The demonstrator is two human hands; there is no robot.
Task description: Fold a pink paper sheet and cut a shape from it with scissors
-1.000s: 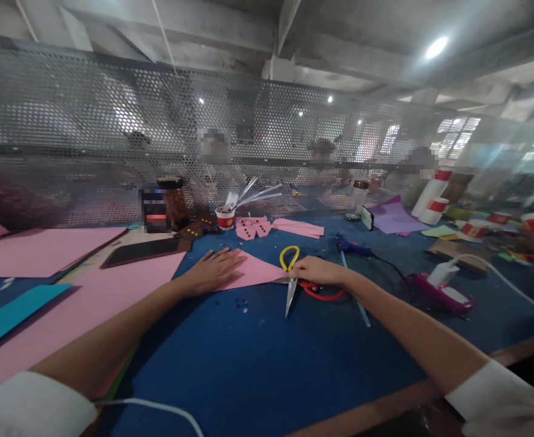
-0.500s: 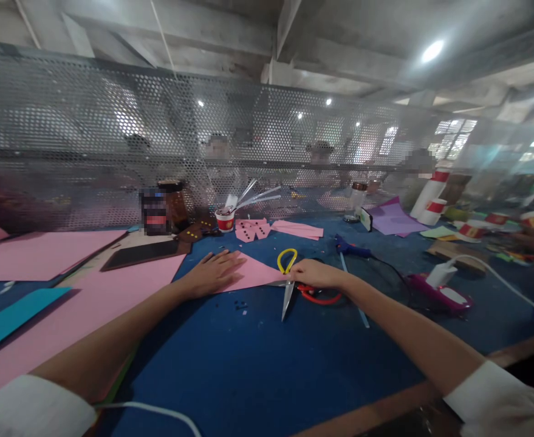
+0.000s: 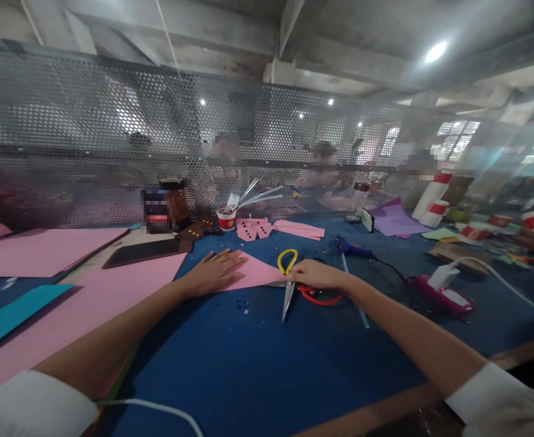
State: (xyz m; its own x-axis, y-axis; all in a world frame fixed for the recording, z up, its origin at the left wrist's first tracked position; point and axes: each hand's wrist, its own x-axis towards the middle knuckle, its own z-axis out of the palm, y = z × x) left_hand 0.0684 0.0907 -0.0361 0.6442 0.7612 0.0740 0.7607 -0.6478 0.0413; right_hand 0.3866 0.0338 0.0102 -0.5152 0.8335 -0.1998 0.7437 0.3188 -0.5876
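Note:
My left hand [image 3: 214,273] lies flat with its fingers stretched out on a folded pink paper [image 3: 260,271], which narrows to a tip on the right. At that tip the fingers of my right hand [image 3: 314,275] are pinched together on the paper. Scissors [image 3: 288,300] lie beneath and beside the right hand, a yellow loop above it and a silver blade pointing toward me. A red handle loop [image 3: 321,297] shows under the right wrist; whether it belongs to the same scissors I cannot tell. Small dark scraps [image 3: 240,304] are scattered below the paper.
Large pink sheets [image 3: 143,282], a teal sheet [image 3: 20,315] and a dark tablet-like slab [image 3: 143,252] lie left. Behind stand a paper cup [image 3: 226,220] and cut pink pieces [image 3: 254,229]. A blue glue gun [image 3: 354,247] and a purple device [image 3: 442,294] with cables are right.
The view has shifted very slightly. Both hands, the pink paper and the scissors keep their places.

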